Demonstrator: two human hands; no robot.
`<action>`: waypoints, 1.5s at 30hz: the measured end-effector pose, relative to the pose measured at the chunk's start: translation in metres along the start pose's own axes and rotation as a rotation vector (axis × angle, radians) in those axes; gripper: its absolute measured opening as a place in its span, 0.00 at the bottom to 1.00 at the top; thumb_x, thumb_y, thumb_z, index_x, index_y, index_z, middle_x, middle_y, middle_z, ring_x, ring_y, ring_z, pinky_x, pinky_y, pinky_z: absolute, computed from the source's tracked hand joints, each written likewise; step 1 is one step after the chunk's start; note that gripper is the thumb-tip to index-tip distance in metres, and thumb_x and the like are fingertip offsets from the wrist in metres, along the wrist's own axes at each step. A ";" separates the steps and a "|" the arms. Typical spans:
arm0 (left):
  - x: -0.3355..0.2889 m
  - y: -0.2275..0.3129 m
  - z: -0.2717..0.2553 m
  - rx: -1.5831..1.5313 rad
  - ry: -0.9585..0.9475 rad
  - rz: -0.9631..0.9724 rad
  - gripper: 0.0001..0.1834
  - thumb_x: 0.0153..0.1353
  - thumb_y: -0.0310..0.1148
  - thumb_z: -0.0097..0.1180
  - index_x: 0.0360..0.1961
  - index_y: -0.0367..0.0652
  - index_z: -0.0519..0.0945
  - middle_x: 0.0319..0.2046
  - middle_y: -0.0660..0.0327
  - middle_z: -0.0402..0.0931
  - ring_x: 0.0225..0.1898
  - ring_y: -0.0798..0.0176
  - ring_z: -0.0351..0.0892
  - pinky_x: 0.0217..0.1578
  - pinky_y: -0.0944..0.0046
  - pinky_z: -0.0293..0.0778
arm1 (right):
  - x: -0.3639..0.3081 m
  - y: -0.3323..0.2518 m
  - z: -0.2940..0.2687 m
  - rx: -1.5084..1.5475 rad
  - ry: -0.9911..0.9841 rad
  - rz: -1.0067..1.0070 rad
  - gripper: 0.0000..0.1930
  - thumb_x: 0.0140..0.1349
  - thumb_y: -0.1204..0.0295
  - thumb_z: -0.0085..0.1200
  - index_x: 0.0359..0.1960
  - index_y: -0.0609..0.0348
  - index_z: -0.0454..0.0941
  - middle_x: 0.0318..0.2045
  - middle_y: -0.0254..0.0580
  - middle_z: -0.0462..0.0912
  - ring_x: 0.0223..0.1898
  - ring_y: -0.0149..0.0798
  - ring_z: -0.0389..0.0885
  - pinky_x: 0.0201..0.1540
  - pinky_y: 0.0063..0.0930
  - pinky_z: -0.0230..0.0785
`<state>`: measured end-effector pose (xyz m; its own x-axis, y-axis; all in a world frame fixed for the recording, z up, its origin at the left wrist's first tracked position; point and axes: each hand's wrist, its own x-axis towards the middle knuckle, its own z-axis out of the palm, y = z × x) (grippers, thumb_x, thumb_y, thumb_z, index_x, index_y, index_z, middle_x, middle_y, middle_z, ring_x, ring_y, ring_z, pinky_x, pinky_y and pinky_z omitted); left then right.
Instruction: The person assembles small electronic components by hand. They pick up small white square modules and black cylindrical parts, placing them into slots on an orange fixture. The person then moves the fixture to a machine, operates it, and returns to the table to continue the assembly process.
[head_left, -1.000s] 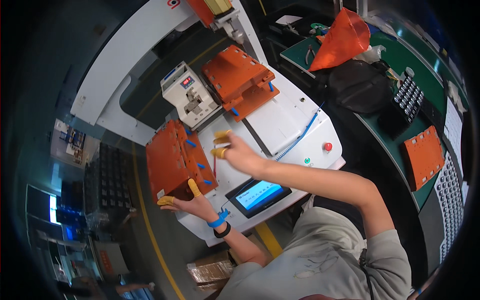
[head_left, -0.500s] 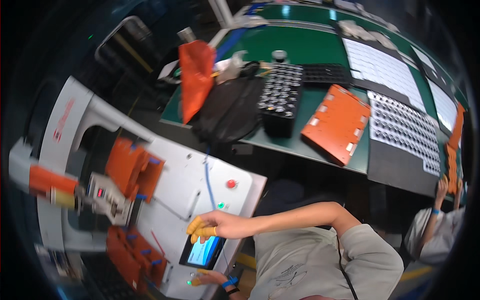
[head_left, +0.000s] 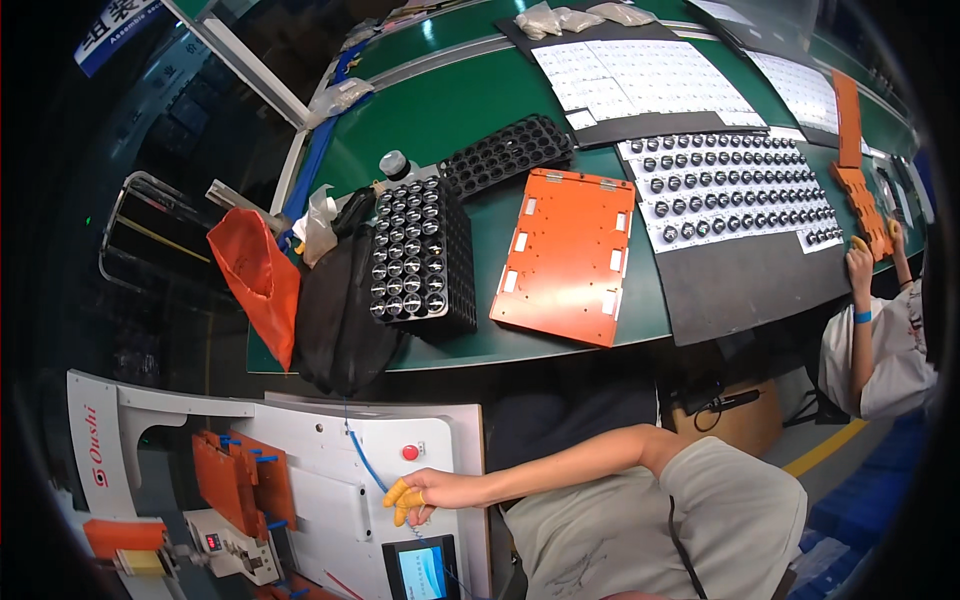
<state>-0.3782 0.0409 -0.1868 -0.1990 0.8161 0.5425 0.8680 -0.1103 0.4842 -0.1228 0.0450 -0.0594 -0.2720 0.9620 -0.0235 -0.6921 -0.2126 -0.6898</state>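
Across the room, a long green worktable, smooth and faintly glossy. Nearer, at lower left, a flat white machine bed with a domed red button and a lit screen. Above that bed, between button and screen, the right hand, against the blue cord; yellow-sheathed fingers bent inward, slightly apart. Cannot tell whether gripping the cord or merely in front of it. Left hand out of view, so cannot tell its state.

On the bed's left side, a blocky orange fixture with slim blue pegs. On the table, a slumped, soft black bag; a tall black tray stack, topped with rows of shiny round cups; a rectangular orange panel with pale inset tabs; a matte black mat. At far right, a co-worker's hand on an orange piece.
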 end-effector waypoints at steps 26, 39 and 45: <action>0.018 0.266 0.000 -0.746 -0.559 0.742 0.20 0.61 0.41 0.56 0.45 0.34 0.82 0.43 0.49 0.79 0.50 0.45 0.75 0.62 0.41 0.63 | -0.190 -0.150 -0.026 -1.705 0.865 -0.740 0.25 0.53 0.69 0.66 0.52 0.64 0.76 0.50 0.51 0.79 0.49 0.52 0.78 0.54 0.44 0.72; -0.015 0.377 0.073 -0.788 -0.861 0.592 0.51 0.51 0.33 0.71 0.71 0.32 0.54 0.56 0.38 0.65 0.57 0.37 0.65 0.59 0.48 0.63 | -0.191 -0.131 -0.092 -2.188 1.298 -0.206 0.35 0.55 0.67 0.63 0.65 0.65 0.67 0.67 0.56 0.66 0.69 0.58 0.62 0.70 0.52 0.53; -0.011 0.366 0.090 -0.966 -0.772 0.545 0.47 0.46 0.33 0.72 0.66 0.35 0.63 0.56 0.45 0.69 0.58 0.41 0.66 0.57 0.49 0.65 | -0.182 -0.108 -0.090 -2.175 1.338 -0.299 0.28 0.59 0.81 0.54 0.64 0.62 0.70 0.65 0.50 0.70 0.67 0.54 0.66 0.68 0.45 0.59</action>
<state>-0.0173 0.0421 -0.0771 0.6473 0.6135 0.4523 0.0259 -0.6108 0.7914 0.0612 -0.0920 -0.0456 0.5415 0.6612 0.5191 0.8210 -0.5489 -0.1572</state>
